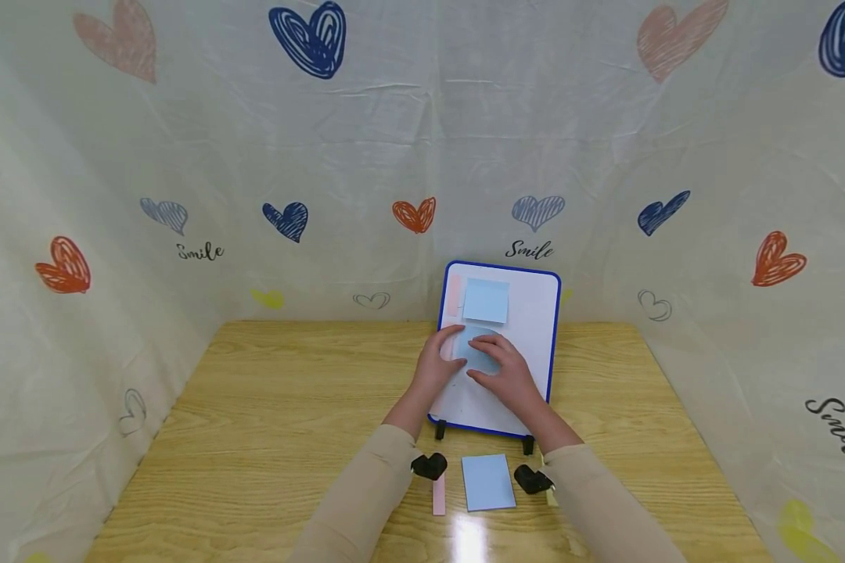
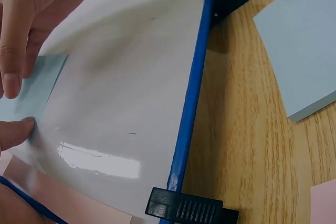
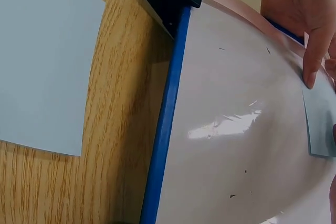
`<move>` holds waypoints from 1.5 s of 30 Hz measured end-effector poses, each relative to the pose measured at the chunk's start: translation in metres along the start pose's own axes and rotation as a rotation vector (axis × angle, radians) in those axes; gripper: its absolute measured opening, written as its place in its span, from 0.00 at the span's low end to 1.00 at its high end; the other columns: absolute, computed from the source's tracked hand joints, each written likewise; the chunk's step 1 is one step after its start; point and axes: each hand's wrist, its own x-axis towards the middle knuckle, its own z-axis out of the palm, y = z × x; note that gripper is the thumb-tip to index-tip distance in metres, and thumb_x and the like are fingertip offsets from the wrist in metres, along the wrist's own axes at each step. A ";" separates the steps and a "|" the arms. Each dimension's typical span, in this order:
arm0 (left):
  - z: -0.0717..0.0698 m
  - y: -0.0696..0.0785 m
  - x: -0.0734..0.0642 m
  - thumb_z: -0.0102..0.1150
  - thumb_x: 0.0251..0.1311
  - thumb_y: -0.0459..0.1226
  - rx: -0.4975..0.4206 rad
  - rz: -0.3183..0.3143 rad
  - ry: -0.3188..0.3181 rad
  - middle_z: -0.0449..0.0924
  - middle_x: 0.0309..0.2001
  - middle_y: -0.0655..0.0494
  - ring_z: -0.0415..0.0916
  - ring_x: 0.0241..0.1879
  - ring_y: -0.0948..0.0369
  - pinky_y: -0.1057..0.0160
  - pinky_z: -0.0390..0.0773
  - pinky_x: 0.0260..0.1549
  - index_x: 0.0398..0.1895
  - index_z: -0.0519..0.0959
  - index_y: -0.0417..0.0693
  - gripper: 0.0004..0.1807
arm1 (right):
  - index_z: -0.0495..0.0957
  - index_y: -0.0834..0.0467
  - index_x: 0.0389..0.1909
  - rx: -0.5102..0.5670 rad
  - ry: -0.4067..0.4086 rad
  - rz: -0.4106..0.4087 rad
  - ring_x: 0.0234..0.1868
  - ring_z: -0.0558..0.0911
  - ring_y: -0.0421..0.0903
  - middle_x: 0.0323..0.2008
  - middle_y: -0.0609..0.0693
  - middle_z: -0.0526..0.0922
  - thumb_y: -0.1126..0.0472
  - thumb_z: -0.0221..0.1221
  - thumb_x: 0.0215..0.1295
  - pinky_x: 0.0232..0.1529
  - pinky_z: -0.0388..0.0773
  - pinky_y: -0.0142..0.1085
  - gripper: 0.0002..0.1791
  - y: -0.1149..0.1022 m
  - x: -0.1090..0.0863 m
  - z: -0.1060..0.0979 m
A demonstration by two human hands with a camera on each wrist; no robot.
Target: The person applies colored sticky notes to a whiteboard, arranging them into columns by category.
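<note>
A small whiteboard (image 1: 531, 336) with a blue frame leans back on the table. A light-blue sticky note (image 1: 486, 301) is on its upper part. Just below it, both hands touch a second light-blue sticky note (image 1: 480, 358) lying against the board. My left hand (image 1: 433, 366) is at that note's left side, and its thumb (image 3: 311, 77) presses near a lower corner. Over the note's right side sits my right hand (image 1: 512, 377), thumb and fingers spread and touching the paper; its fingertips are partly cut off in the right wrist view. Pink strips (image 2: 68, 192) run along the board's left edge.
Black stand feet (image 1: 528, 445) hold the board's lower edge. In front lie a blue sticky-note pad (image 1: 489, 483), a pink strip pad (image 1: 439, 498) and a partly hidden yellow piece (image 1: 551, 497). A heart-printed cloth (image 1: 366, 156) hangs behind the wooden table (image 1: 310, 391).
</note>
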 end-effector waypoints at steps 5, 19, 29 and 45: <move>0.000 -0.001 0.000 0.68 0.54 0.26 -0.003 0.020 -0.003 0.66 0.68 0.52 0.58 0.69 0.48 0.40 0.59 0.64 0.62 0.75 0.61 0.32 | 0.78 0.59 0.58 -0.027 -0.071 -0.053 0.62 0.70 0.52 0.59 0.51 0.75 0.62 0.75 0.48 0.60 0.70 0.48 0.32 0.005 0.002 0.000; -0.002 -0.002 -0.002 0.69 0.52 0.25 -0.044 0.042 0.002 0.65 0.69 0.49 0.57 0.69 0.45 0.40 0.59 0.64 0.62 0.74 0.58 0.34 | 0.61 0.61 0.72 -0.326 -0.309 -0.076 0.76 0.45 0.53 0.75 0.51 0.53 0.41 0.75 0.43 0.72 0.38 0.52 0.57 0.004 0.006 0.004; -0.003 -0.003 -0.002 0.68 0.53 0.26 -0.039 0.020 0.005 0.63 0.70 0.50 0.56 0.70 0.45 0.39 0.60 0.63 0.63 0.73 0.61 0.35 | 0.53 0.61 0.75 -0.414 -0.330 -0.011 0.76 0.40 0.53 0.77 0.53 0.43 0.36 0.74 0.42 0.72 0.37 0.50 0.64 0.003 0.002 0.003; -0.004 -0.002 -0.001 0.68 0.55 0.27 -0.018 -0.011 -0.019 0.63 0.71 0.53 0.59 0.68 0.46 0.41 0.64 0.61 0.65 0.72 0.63 0.35 | 0.48 0.61 0.76 -0.421 -0.298 0.081 0.76 0.36 0.54 0.77 0.57 0.41 0.34 0.74 0.40 0.72 0.36 0.50 0.69 0.009 -0.012 -0.008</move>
